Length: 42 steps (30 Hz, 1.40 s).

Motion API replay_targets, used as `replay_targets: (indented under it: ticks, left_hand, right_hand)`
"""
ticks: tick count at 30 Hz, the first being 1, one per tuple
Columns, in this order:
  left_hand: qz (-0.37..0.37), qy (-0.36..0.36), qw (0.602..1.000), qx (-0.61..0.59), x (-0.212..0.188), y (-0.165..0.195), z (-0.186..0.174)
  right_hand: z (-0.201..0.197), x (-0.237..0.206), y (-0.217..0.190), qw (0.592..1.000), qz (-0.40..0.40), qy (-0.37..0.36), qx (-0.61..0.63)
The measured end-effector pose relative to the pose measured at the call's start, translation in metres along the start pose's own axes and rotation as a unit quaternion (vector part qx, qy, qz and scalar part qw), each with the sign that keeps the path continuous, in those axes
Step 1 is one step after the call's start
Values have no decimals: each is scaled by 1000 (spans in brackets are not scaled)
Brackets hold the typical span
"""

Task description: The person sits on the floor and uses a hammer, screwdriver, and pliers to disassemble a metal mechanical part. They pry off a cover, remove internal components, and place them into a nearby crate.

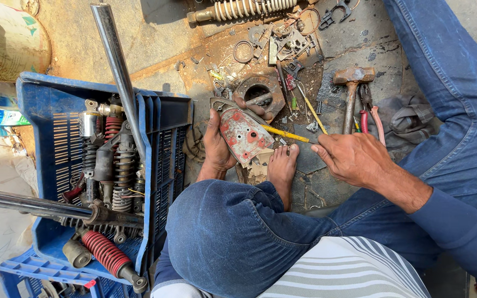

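Note:
My left hand (pixel 218 144) grips a worn metal plate with chipped red paint (pixel 244 134), held tilted on the ground just above my bare foot (pixel 282 165). My right hand (pixel 351 159) holds the handle end of a yellow screwdriver (pixel 285 133), whose shaft runs left to the plate's edge. A rusty round metal part with a hole (pixel 259 91) lies just behind the plate.
A blue plastic crate (pixel 164 118) at left holds several shock absorbers with red and black springs and long steel tubes (pixel 118 66). A hammer (pixel 351 91), red-handled pliers (pixel 368 113), a pale coil spring (pixel 244 8) and scattered small metal parts lie on the dirty concrete.

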<state>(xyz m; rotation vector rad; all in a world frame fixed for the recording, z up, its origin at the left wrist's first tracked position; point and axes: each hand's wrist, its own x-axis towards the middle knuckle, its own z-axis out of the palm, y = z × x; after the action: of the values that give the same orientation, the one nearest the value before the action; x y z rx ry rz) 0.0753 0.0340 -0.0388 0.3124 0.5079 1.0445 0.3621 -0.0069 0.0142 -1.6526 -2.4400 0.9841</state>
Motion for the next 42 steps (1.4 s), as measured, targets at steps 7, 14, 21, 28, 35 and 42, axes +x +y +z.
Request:
replay_targets:
  ticks: [7, 14, 21, 28, 35, 42]
  left_hand:
    - [-2, 22, 1000, 13, -2, -7, -12]
    - [33, 30, 994, 99, -3, -14, -25]
    - [95, 32, 975, 197, -12, -26, -37]
    - [116, 20, 978, 170, -17, -35, -35]
    - [142, 7, 971, 191, -18, -40, -38]
    - [170, 23, 961, 219, -17, -47, -49]
  right_hand:
    - [41, 9, 22, 996, -21, 31, 80]
    - [66, 22, 32, 991, -61, 72, 90]
    - [28, 6, 13, 999, 29, -16, -40]
    - [-3, -1, -12, 992, 31, -53, -106]
    - [-8, -6, -23, 987, 64, -91, -118]
    - [9, -14, -27, 989, 70, -75, -106]
